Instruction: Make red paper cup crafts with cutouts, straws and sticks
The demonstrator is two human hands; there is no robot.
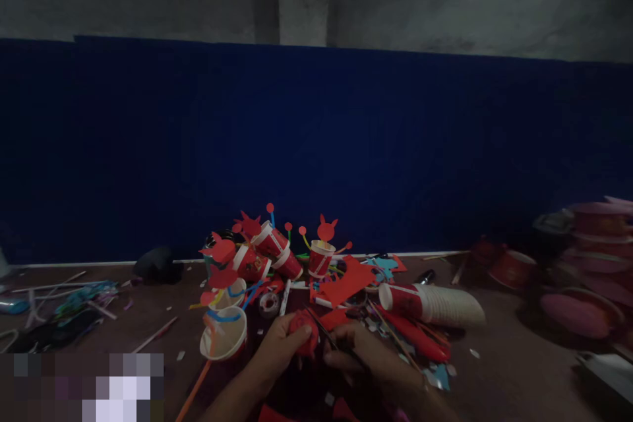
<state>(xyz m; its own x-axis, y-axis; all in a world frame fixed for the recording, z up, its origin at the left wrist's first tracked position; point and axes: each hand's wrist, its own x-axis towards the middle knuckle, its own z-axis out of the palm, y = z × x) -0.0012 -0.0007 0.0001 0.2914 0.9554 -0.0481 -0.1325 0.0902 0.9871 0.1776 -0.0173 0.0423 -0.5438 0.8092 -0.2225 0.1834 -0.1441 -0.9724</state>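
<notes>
My left hand pinches a small rounded red paper cutout between thumb and fingers. My right hand is closed round dark scissors, whose narrow blades point up and left beside the red paper. Most of the scissors' handle is hidden by the fingers. Left of my hands stand white-rimmed paper cups with coloured straws. Behind them, red paper cups lean together, bearing red horned paper heads. One upright cup carries a similar head and straw arms with red discs.
A nested stack of paper cups lies on its side at right, near a red tube-like object. Red paper sheets, a tape roll and paper scraps cover the middle. A blue panel rises behind.
</notes>
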